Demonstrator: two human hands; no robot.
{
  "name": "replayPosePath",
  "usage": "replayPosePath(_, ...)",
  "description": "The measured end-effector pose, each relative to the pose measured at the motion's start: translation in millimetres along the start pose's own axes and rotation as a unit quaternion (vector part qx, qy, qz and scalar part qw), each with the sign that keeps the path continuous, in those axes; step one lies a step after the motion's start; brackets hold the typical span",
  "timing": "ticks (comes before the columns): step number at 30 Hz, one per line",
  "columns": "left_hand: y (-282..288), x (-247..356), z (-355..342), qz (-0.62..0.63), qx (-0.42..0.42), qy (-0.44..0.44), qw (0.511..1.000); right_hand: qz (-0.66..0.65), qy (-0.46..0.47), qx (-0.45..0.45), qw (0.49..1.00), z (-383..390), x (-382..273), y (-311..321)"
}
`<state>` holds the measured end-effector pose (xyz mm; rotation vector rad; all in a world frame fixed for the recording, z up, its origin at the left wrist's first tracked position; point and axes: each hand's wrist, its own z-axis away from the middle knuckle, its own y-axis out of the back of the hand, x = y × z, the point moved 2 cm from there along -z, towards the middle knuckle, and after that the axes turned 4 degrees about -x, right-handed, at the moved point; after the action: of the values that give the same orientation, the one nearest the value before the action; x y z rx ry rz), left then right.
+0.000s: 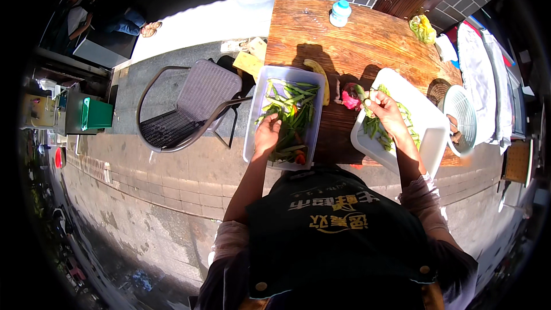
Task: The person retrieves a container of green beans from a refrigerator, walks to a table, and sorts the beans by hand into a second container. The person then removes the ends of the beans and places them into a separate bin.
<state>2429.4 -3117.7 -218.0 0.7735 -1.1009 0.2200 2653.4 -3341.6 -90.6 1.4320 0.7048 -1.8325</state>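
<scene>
A lavender plastic tub (306,138) holds long green vegetables (291,112) with a few red and orange pieces. My left hand (268,132) is in its left side, fingers curled among the greens; what they grip is mostly hidden. My right hand (385,113) pinches a small pale green vegetable piece (370,103) above a white tub (433,138), which holds more green pieces (406,120). Between the tubs lie a crumpled pink item (350,100) and, beside the lavender tub, a curved yellow object (322,80).
The wooden table (304,28) also bears a blue-capped container (340,16), a yellow-green bag (422,28) and a round basket (462,109). A chair (204,92) stands left, a green bin (96,113) farther off, and a seated person's legs (129,23) show upper left.
</scene>
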Motion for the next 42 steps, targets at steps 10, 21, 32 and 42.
replayPosePath(10, 3.8, -13.1, 14.2, -0.246, -0.118, 0.014, 0.962, 0.492, 0.089, -0.028, 0.865, -13.0, -22.8, -45.3)
replayPosePath(21, 10.7, 3.0, -23.5, -0.206, 0.047, -0.171, 0.962, 0.638, 0.218, -0.107, 0.731, -78.2, 28.2, -82.1)
replayPosePath(32, -19.3, 1.4, -111.3, -0.420, -0.135, -0.114, 0.890, 0.593, -0.036, -0.134, 0.793, -139.8, 65.0, -122.8)
replayPosePath(42, -6.8, -15.1, -88.8, -0.354, -0.067, -0.006, 0.933, 0.639, -0.004, -0.102, 0.762, -172.9, 98.9, -164.1)
